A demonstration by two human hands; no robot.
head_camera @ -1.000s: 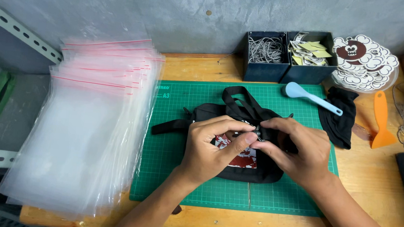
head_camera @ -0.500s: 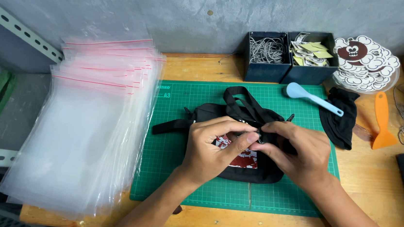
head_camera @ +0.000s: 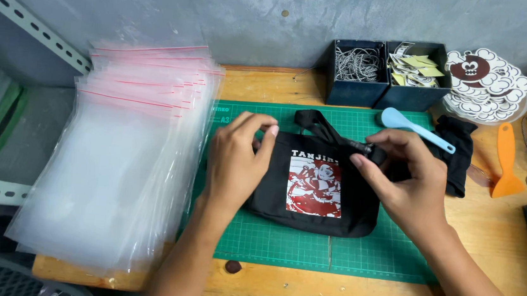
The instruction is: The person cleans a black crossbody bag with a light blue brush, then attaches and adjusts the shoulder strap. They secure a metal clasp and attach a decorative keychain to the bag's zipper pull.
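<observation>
Since the earlier frame the pouch (head_camera: 315, 185) has been turned so that its flat face with the red and white print is shown, and the hands have been drawn apart to its two top corners.

At the far left a stack of clear zip bags (head_camera: 120, 154) with red seal lines is spread over the left end of the wooden table (head_camera: 327, 294). Just right of it the green cutting mat (head_camera: 305, 250) is laid, and the black pouch is rested on the middle of the mat. The pouch's top left corner is pinched narrowly by the left hand (head_camera: 236, 158), thumb against fingers. A black strap (head_camera: 317, 125) is looped away from the pouch's top edge toward the far side. The top right corner, at what seems to be a small clasp, is gripped by the right hand (head_camera: 404, 179) with fingers curled close; the exact piece held cannot be made out.

Far behind the pouch two dark bins (head_camera: 385, 95) are set side by side against the wall, cords in the left one and paper tags in the right. A light blue spoon (head_camera: 412, 128) is laid near them, a folded black cloth (head_camera: 457, 152) just right of the hand, then round stickers (head_camera: 488, 85) and an orange scraper (head_camera: 506, 163) at the right.
</observation>
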